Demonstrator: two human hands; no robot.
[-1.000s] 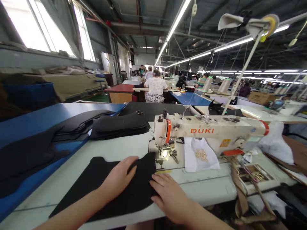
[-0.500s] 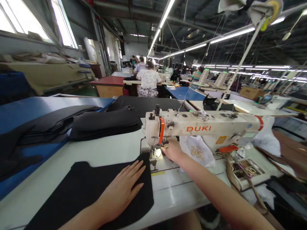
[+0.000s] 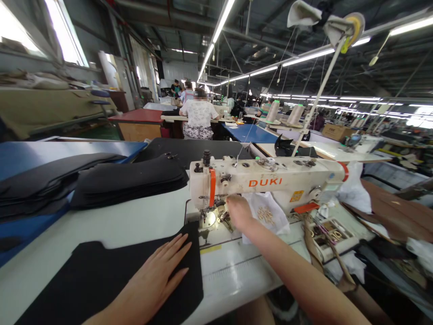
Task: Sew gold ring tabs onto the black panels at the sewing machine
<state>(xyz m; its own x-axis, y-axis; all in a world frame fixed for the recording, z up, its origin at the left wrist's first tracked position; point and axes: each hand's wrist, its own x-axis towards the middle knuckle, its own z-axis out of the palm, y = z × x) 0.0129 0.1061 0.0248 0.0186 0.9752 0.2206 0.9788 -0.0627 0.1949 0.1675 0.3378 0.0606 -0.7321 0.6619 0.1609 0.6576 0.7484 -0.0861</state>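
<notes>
My left hand lies flat, fingers stretched out, on a black fabric panel. The panel rests on the machine table, its upper right corner just below the needle area. My right hand reaches beneath the arm of a white sewing machine, right of the presser foot. Its fingers are curled by a small metal fitting beside the shiny needle plate. The fingertips are partly hidden, so what they grip cannot be made out.
Stacks of black panels lie on the left. Behind the right hand sits a white bag with small gold metal pieces. A parts tray stands to the right. A person in a white top sits further ahead.
The whole view has shifted as my head turned right. My right hand has drawn slightly back from the needle, and the metal fitting beside the plate now shows. My left hand stays flat on the panel.
</notes>
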